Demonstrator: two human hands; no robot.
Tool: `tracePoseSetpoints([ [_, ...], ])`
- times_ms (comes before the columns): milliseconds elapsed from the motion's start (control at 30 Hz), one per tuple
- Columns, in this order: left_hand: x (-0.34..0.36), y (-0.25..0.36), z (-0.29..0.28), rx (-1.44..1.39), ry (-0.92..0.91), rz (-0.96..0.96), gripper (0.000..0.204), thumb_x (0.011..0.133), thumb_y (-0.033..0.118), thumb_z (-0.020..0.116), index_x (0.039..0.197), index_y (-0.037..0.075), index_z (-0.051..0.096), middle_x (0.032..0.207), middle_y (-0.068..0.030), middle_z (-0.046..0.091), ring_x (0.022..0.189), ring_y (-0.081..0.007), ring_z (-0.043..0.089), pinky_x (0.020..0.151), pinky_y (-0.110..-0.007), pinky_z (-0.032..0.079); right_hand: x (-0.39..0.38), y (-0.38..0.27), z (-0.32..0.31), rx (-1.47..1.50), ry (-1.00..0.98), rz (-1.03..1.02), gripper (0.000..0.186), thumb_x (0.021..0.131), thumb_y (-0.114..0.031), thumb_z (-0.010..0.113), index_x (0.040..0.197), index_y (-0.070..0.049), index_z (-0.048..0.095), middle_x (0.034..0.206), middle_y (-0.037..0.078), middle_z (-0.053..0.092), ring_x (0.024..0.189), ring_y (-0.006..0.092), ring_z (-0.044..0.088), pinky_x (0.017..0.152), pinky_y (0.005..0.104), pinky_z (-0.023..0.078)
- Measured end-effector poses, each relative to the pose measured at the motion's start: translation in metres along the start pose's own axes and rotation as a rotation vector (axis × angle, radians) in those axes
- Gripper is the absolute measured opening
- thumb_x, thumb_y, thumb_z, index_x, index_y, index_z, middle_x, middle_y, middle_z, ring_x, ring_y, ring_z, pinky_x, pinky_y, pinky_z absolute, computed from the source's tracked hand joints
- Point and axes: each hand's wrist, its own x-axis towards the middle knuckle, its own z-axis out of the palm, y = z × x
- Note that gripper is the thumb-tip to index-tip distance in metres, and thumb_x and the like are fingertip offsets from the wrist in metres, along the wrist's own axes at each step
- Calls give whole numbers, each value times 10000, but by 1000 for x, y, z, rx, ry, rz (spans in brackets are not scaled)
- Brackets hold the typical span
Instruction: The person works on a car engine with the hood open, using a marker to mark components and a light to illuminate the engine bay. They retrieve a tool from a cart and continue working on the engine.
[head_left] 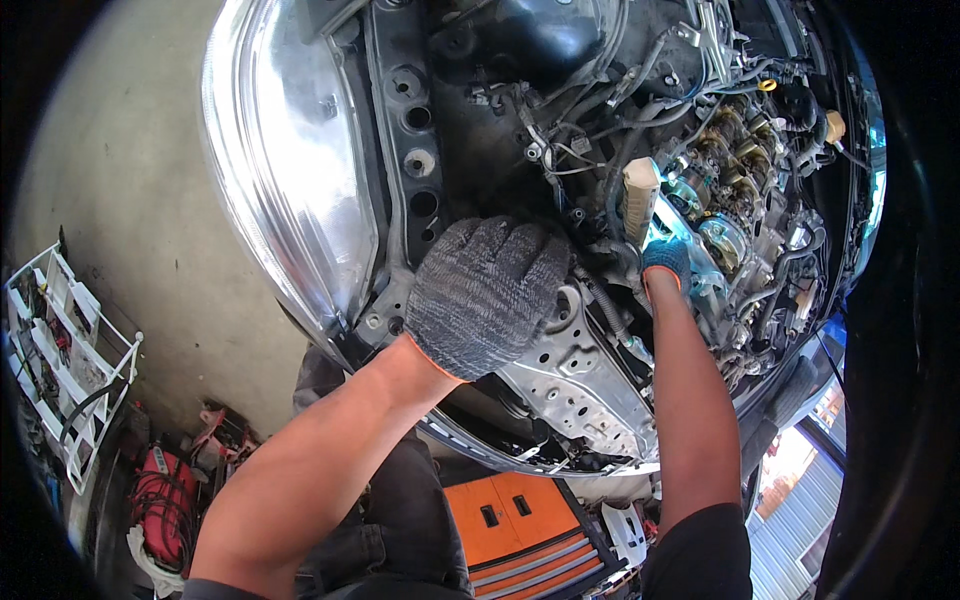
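Note:
My left hand (487,295), in a grey knit glove with an orange cuff, is over the silver radiator support (575,385) at the front of an open car engine bay. Its back faces up and the fingers curl down out of sight, so what they grip is hidden. Deeper in, beside the engine, my gloved right hand (667,262) closes around the lower end of a lit work light (641,195) with a cream-coloured body. The light's bluish glow falls on the exposed valve train (735,170) and on the right glove; its fingers are partly hidden.
A large clear headlight (290,150) borders the bay at left. Hoses and wiring (545,150) crowd the middle. On the floor are a white wire rack (75,350), a red machine with cables (165,500) and an orange tool cabinet (515,520).

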Motion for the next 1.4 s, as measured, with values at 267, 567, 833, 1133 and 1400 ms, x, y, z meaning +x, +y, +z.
tracePoseSetpoints([
  [267,2,0,1,-14,56,15,466,861,264,791,1288,88,735,1216,-155,745,1091,-367,711,971,-550,568,0,3,2,17,51,-124,393,992,-241,573,1211,22,767,1223,326,762,1146,495,750,925,542,610],
  [567,3,-2,4,-12,103,28,470,829,230,821,1271,95,738,1170,-147,757,1043,-368,727,921,-540,585,-17,-11,-18,32,-3,-69,505,1018,-377,610,1335,-3,729,1338,318,731,1244,489,716,1027,554,574],
  [833,3,-1,0,-38,66,21,438,851,243,801,1260,98,744,1195,-144,751,1068,-361,718,947,-538,570,-25,-23,-30,-4,-54,9,531,1026,-401,605,1382,-22,712,1393,301,717,1292,477,700,1072,553,560],
  [1133,0,-2,4,-44,74,15,412,874,271,752,1251,102,758,1235,-135,747,1133,-349,707,1022,-548,546,7,3,3,72,65,-153,352,927,-236,663,1115,37,782,1097,316,783,1033,473,782,854,542,600],
  [1400,-2,-4,4,-55,101,39,385,874,259,739,1220,91,763,1205,-137,745,1134,-351,708,1016,-544,548,16,10,12,123,89,-197,318,909,-230,683,1063,26,791,1049,318,780,985,472,782,836,539,592],
])
